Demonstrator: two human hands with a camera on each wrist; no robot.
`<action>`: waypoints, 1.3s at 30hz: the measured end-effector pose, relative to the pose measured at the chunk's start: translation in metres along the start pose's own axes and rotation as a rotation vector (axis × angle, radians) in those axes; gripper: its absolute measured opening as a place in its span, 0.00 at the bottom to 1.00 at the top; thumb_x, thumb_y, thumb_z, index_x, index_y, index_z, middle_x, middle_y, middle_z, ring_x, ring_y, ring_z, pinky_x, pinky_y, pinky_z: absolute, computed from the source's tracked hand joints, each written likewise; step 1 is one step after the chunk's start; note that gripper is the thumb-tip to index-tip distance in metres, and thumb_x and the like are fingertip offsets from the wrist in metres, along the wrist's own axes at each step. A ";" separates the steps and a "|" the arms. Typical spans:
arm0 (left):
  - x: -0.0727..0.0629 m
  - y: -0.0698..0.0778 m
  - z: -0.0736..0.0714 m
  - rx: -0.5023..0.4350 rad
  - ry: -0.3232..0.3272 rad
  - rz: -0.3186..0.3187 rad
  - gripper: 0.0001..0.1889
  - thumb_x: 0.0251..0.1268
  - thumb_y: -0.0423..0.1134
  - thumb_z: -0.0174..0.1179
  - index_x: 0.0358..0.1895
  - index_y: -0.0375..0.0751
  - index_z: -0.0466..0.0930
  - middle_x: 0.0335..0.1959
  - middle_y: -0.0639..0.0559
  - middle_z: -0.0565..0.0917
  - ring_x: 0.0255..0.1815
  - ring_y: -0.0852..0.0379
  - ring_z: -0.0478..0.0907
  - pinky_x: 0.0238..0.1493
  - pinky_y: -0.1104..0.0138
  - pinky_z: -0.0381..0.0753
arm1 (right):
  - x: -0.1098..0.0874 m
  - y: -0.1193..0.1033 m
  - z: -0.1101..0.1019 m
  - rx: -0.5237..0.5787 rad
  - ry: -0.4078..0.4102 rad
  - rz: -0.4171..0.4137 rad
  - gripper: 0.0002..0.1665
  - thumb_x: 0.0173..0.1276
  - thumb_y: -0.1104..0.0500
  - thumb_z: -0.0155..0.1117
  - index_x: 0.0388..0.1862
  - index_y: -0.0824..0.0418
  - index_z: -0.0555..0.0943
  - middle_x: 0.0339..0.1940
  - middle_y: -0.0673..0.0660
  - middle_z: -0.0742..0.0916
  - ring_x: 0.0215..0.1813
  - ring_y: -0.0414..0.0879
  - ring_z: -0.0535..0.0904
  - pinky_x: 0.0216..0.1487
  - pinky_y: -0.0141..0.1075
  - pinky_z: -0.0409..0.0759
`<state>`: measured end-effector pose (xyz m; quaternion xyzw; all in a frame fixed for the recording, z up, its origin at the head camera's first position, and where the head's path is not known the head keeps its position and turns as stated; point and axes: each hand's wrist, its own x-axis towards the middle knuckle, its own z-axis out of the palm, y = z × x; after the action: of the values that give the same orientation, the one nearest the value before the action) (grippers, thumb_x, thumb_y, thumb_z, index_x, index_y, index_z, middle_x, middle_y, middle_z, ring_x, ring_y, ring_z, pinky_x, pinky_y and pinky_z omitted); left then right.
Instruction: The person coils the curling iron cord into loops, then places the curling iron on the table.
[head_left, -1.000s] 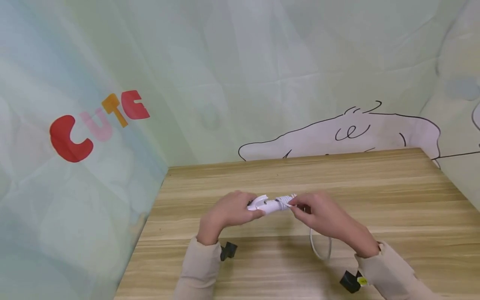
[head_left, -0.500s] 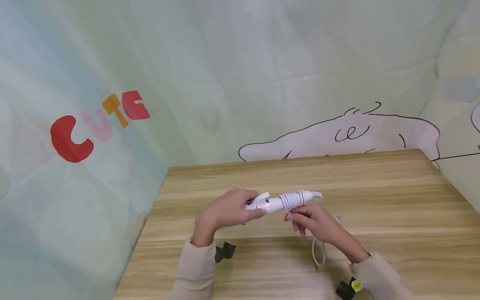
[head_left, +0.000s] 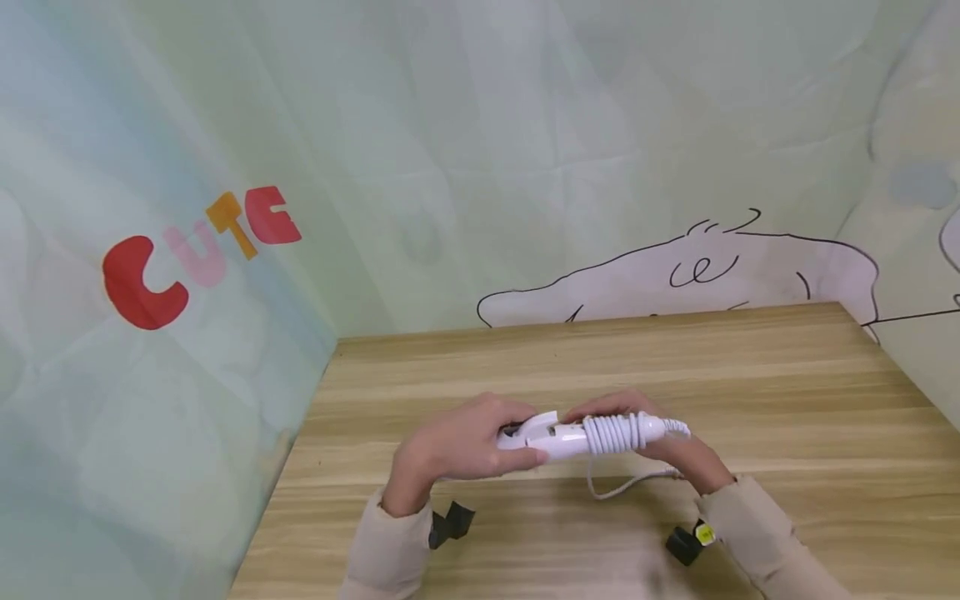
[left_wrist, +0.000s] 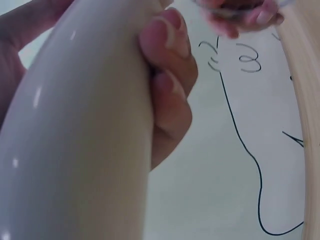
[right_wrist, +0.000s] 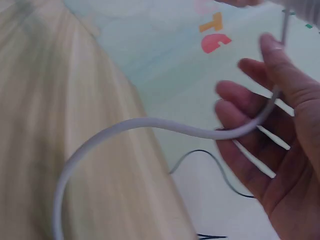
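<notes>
In the head view, a white curling iron [head_left: 566,442] is held level above the table, its cord [head_left: 615,433] wound in several coils round the handle. My left hand [head_left: 468,442] grips the other part of it, near a raised lever [head_left: 546,419]. The smooth white body [left_wrist: 85,130] fills much of the left wrist view, with fingertips curled against its side. My right hand [head_left: 637,406] is behind the coiled handle, partly hidden by it. In the right wrist view, the loose cord [right_wrist: 150,122] runs across the right fingers [right_wrist: 237,97] and passes between thumb and fingers.
Below the hands lies the wood-grain table [head_left: 525,533], whose far edge meets a printed fabric backdrop [head_left: 525,167]. Another backdrop side [head_left: 75,417] borders the table's left. Small black wrist-worn devices hang under both sleeves [head_left: 390,542].
My right hand has gone from in front of the handle, under its end, round to behind it, drawing the cord along. The left hand keeps its grip; the iron has shifted slightly right and nearer.
</notes>
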<state>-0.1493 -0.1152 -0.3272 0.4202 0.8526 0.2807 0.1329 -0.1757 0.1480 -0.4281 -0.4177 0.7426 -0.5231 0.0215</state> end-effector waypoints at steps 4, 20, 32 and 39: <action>0.001 0.008 0.007 0.015 -0.055 0.032 0.09 0.61 0.49 0.59 0.32 0.49 0.77 0.21 0.63 0.73 0.20 0.71 0.68 0.23 0.76 0.68 | 0.009 -0.003 -0.014 0.013 -0.052 0.127 0.12 0.67 0.65 0.60 0.47 0.67 0.84 0.44 0.63 0.87 0.45 0.32 0.82 0.44 0.30 0.80; 0.016 0.003 0.023 0.140 -0.072 -0.180 0.10 0.60 0.51 0.60 0.28 0.51 0.75 0.20 0.62 0.73 0.20 0.66 0.68 0.24 0.73 0.68 | 0.019 -0.040 -0.037 -0.566 0.101 0.030 0.07 0.58 0.61 0.70 0.36 0.52 0.86 0.34 0.43 0.88 0.39 0.37 0.83 0.40 0.36 0.81; 0.024 -0.025 0.018 0.272 0.030 -0.304 0.12 0.60 0.53 0.59 0.34 0.49 0.78 0.22 0.59 0.76 0.21 0.62 0.70 0.25 0.69 0.68 | 0.009 -0.055 -0.019 -0.799 0.185 0.003 0.06 0.55 0.60 0.74 0.33 0.55 0.87 0.24 0.43 0.82 0.23 0.31 0.67 0.24 0.26 0.69; 0.024 -0.030 0.009 0.298 0.111 -0.317 0.15 0.60 0.54 0.58 0.32 0.45 0.77 0.20 0.56 0.74 0.20 0.60 0.69 0.23 0.67 0.67 | 0.006 -0.066 0.001 -0.694 0.162 0.114 0.06 0.64 0.60 0.66 0.38 0.58 0.85 0.24 0.44 0.83 0.22 0.28 0.66 0.23 0.25 0.69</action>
<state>-0.1788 -0.1080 -0.3518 0.2798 0.9461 0.1497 0.0647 -0.1394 0.1365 -0.3740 -0.3150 0.8974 -0.2692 -0.1515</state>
